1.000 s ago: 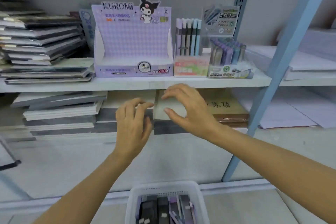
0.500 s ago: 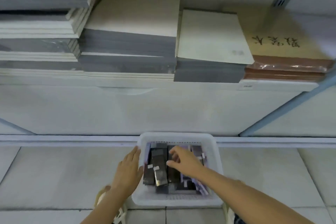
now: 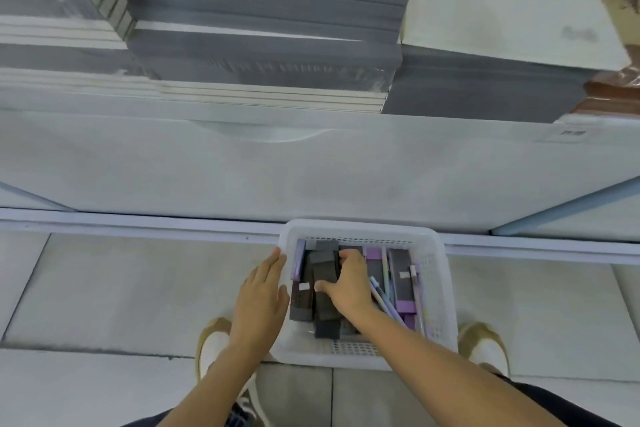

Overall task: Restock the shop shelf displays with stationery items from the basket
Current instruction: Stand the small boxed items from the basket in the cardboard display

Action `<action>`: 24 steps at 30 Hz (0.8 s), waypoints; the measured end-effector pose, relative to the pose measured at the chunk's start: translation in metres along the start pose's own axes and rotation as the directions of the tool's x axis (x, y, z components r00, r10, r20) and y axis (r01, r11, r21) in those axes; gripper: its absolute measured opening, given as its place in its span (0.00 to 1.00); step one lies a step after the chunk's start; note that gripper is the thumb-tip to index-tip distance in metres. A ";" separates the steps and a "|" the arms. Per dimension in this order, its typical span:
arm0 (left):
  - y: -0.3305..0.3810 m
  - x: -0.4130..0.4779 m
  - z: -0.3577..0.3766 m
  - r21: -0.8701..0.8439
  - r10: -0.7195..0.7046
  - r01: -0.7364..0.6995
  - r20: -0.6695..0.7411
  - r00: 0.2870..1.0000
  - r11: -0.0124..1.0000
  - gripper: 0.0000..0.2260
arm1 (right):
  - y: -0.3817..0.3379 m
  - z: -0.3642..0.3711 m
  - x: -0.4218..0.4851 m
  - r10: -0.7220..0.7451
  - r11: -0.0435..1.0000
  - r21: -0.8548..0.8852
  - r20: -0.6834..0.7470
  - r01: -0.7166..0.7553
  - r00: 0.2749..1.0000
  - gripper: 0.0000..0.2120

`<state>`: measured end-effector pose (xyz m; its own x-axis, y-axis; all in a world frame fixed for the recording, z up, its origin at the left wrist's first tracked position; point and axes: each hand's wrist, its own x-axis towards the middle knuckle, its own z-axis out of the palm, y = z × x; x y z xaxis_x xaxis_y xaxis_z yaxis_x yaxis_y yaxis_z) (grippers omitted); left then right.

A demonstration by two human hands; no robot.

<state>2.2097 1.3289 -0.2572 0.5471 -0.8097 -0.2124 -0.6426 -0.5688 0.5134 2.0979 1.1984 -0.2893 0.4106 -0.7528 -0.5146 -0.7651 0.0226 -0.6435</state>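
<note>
Down from the shelf [image 3: 568, 126], where they were a second ago, both hands have dropped to the basket [image 3: 360, 227] on the floor [image 3: 138, 288]. One dark box [image 3: 325, 302] lies in the basket's left half among others like it. Its long axis runs away from me toward the shelf, and it sits directly under my right hand [image 3: 349, 284], the nearer hand by far. That hand comes in from the right, palm down, with fingers curled over the far part of the box and thumb set on its near left side. I judge it is gripping the box, though the palm hides the contact beneath. Since the box lies lengthwise to me, a straight lift should bring it free of its neighbours. Pens [image 3: 381, 291] and purple packs lie just to the right. My left hand [image 3: 261, 298] lies flat with straight fingers against the outside of the basket's left rim, holding nothing. Paper stacks [image 3: 263, 45] fill the shelf above.
</note>
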 end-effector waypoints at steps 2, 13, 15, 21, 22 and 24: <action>0.002 0.001 -0.001 -0.017 0.003 -0.004 -0.008 1.000 1.000 0.22 | 0.001 -0.004 0.003 0.017 0.999 0.047 0.038 -0.019 0.999 0.34; 0.023 0.008 -0.019 -0.349 -0.031 0.006 -0.067 0.997 0.937 0.12 | -0.012 -0.054 0.006 -0.033 0.869 0.477 0.317 -0.130 0.948 0.19; 0.036 0.011 -0.026 -0.660 -0.033 0.146 0.181 0.983 0.737 0.16 | -0.022 -0.058 0.004 -0.103 0.840 0.530 0.362 -0.114 0.926 0.20; 0.033 0.014 -0.029 -0.791 -0.100 0.381 0.382 0.919 0.479 0.13 | -0.038 -0.053 -0.003 -0.231 0.884 0.468 0.423 0.007 0.876 0.12; 0.026 0.014 -0.030 -0.796 -0.133 0.385 0.367 0.921 0.467 0.11 | -0.036 -0.053 -0.002 -0.227 0.900 0.435 0.403 0.033 0.887 0.11; 0.013 0.013 -0.033 -0.814 -0.215 0.386 0.323 0.922 0.434 0.09 | -0.025 -0.053 0.001 -0.207 0.948 0.300 0.338 0.104 0.918 0.11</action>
<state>2.2261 1.3160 -0.2262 0.4694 -0.6704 -0.5747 0.3693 -0.4422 0.8174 2.0911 1.1628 -0.2440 0.7032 -0.4733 -0.5305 -0.5344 0.1403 -0.8335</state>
